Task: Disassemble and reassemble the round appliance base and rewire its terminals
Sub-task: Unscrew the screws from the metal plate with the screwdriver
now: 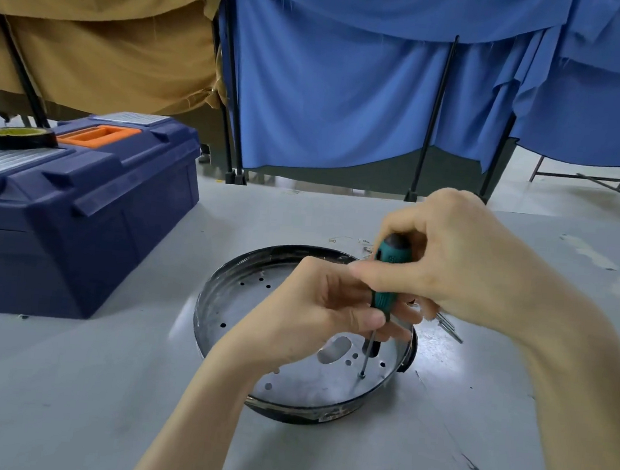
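Observation:
The round appliance base (220, 302), a shallow black-rimmed dish with a shiny perforated metal floor, lies on the grey table. A screwdriver (381, 297) with a teal and black handle stands nearly upright in it, its tip on a small screw (361, 375) in the floor near the right rim. My right hand (456, 259) grips the top of the handle. My left hand (317, 310) pinches the lower end of the handle, where the shaft begins. Thin metal prongs (450, 327) stick out below my right hand, over the rim.
A dark blue toolbox (89, 211) with an orange handle stands at the left, a roll of black tape (17, 137) on its lid. Small wire bits (342, 238) lie on the table behind the base. Blue and tan curtains hang beyond the far edge.

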The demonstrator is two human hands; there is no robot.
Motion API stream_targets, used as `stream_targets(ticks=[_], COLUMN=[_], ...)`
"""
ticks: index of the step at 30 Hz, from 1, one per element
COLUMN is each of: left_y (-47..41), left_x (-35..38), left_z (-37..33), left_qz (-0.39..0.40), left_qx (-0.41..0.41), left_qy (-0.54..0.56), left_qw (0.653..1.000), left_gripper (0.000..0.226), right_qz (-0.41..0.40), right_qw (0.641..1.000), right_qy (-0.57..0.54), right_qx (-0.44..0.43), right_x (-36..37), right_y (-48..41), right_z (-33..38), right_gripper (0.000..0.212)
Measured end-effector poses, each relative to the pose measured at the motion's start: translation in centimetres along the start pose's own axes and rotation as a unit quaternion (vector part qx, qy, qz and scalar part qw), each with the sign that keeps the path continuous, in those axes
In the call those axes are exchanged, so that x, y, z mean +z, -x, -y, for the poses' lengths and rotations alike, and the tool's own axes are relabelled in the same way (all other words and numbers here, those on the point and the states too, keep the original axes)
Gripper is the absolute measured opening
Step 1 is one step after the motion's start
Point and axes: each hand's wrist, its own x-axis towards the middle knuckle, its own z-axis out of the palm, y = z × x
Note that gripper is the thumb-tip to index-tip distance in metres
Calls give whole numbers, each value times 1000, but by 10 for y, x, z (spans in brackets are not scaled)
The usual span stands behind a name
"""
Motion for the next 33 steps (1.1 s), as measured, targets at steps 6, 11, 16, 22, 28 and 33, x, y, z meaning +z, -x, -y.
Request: stream_targets(ticks=[6, 11, 16, 22, 28, 33], left_y=[-3, -1, 2, 0, 4, 5], left_x=[7, 2, -4, 0, -7, -3], left_z=[5, 4, 2, 1, -3, -5], left_qz=[-38, 0, -40, -78, -32, -56], left_qx=[-25, -26, -16, 3, 0, 1], left_qy=[-55, -51, -49, -17, -72, -75], left_qw=[997, 998, 998, 997, 997, 996], left_gripper=[15, 20, 23, 12, 19, 23], right_qz=[-57, 1, 32, -35, 48, 42], right_qw=[987, 997, 997, 996, 995, 992], right_qy=[133, 55, -65, 60, -84, -114], right_qx=[71, 45, 32, 50, -18, 29], right_x=[5, -4, -2, 12, 4, 3], right_y=[-1, 6, 5, -7, 1, 2], right_z=[5, 3, -2, -1, -1, -1], right_gripper=[72, 67, 34, 78, 20, 30])
